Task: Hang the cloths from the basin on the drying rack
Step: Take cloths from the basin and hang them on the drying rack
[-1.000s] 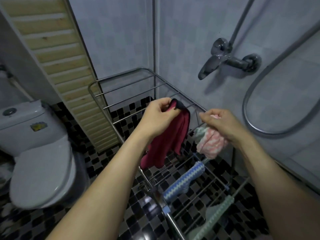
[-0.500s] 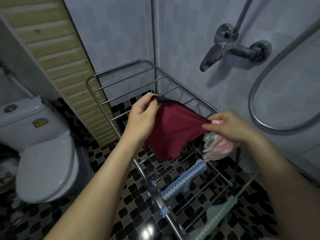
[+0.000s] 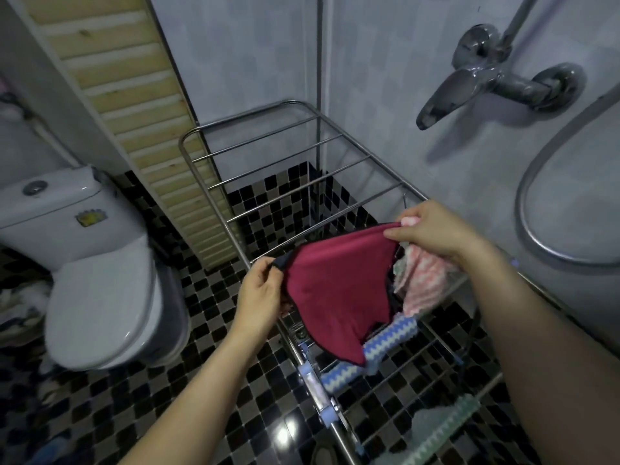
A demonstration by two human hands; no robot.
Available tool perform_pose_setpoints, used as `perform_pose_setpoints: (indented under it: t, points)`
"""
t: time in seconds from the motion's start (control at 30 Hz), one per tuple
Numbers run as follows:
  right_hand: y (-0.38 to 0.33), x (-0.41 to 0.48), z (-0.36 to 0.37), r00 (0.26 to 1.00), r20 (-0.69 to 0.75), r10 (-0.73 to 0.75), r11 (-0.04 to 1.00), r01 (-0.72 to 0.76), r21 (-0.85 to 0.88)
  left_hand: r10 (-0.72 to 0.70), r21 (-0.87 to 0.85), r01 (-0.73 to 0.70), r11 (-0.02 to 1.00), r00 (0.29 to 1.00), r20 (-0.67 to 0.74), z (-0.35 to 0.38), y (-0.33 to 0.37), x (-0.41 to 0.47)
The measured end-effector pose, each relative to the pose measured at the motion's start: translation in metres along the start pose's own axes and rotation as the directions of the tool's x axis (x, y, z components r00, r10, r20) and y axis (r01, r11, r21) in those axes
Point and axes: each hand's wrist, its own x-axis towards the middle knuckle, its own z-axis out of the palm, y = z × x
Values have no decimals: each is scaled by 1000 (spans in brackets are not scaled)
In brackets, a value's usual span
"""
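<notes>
A dark red cloth [image 3: 339, 283] with a black edge is stretched between both hands above the steel drying rack [image 3: 235, 182]. My left hand [image 3: 261, 297] pinches its left corner, my right hand [image 3: 432, 233] pinches its right corner. A pink and white zigzag cloth [image 3: 422, 283] also hangs from my right hand, bunched under it. On the rack's nearer bars lie a blue and white zigzag cloth [image 3: 385, 347] and a pale green zigzag cloth [image 3: 443, 427]. No basin is in view.
A white toilet [image 3: 90, 263] stands at the left on the black and grey mosaic floor. A slatted wooden panel [image 3: 134, 105] leans behind the rack. A shower mixer [image 3: 486, 78] and a metal hose [image 3: 536, 203] are on the right wall.
The red cloth went from hanging bunched in my left hand to spread wide between both hands. My left hand moved down and left; my right hand took the other corner.
</notes>
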Motion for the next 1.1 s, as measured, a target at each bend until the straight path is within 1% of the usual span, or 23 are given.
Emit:
perform_pose_setpoints:
  t: [0.07, 0.17, 0.27, 0.3, 0.33, 0.37, 0.4, 0.43, 0.47, 0.5, 0.53, 0.57, 0.63, 0.7, 0.77, 0.83, 0.9, 1.0, 1.1]
  points:
    - [-1, 17, 26, 999, -52, 9, 997, -13, -74, -49, 66, 56, 996, 994, -100, -5, -12, 15]
    - [-1, 39, 60, 988, -151, 14, 996, -27, -84, -59, 196, 109, 974, 968, -245, -13, -21, 36]
    - [-6, 42, 75, 974, -226, -14, 989, -20, -147, -43, 325, 157, 933, 943, -331, -19, -26, 49]
    - [-6, 41, 74, 975, -222, -7, 983, -34, -179, -29, 358, 162, 920, 937, -348, -21, -26, 48]
    - [-4, 38, 69, 981, -192, 14, 978, -54, -204, 3, 396, 140, 907, 941, -340, -22, -28, 45]
    - [-1, 34, 62, 988, -141, 59, 971, -89, -222, 38, 446, 93, 890, 960, -277, -22, -29, 39]
    - [3, 31, 57, 990, -75, 119, 962, -133, -239, 71, 505, 33, 863, 980, -184, -21, -29, 33]
    - [7, 28, 52, 983, -6, 181, 948, -176, -266, 86, 580, -28, 814, 994, -72, -20, -29, 26]
    - [12, 26, 50, 972, 50, 231, 930, -206, -305, 83, 661, -84, 745, 996, 34, -18, -30, 20]
    - [18, 24, 51, 960, 88, 267, 916, -225, -332, 78, 725, -133, 675, 991, 110, -17, -33, 15]
    - [24, 23, 54, 950, 111, 290, 912, -239, -334, 70, 761, -169, 626, 984, 162, -16, -35, 12]
    - [29, 22, 58, 945, 125, 303, 916, -252, -313, 61, 777, -191, 600, 979, 193, -15, -36, 10]
    - [37, 20, 69, 944, 151, 294, 944, -262, -201, 74, 784, -212, 584, 975, 208, -13, -37, 9]
    - [43, 17, 78, 942, 167, 291, 956, -292, -22, 97, 787, -212, 580, 977, 191, -13, -39, 9]
    - [52, 16, 83, 922, 185, 340, 918, -368, 145, 98, 778, -188, 599, 982, 162, -13, -40, 10]
    - [55, 14, 85, 905, 200, 375, 874, -417, 251, 117, 768, -182, 614, 983, 139, -13, -40, 11]
    - [54, 18, 85, 923, 135, 361, 888, -384, 253, 183, 779, -207, 591, 976, 121, -13, -41, 11]
    - [47, 26, 83, 960, 16, 280, 932, -276, 235, 282, 809, -225, 544, 956, 77, -12, -41, 10]
    - [49, 33, 85, 973, -92, 213, 969, -198, 147, 327, 841, -223, 493, 943, 58, -10, -43, 9]
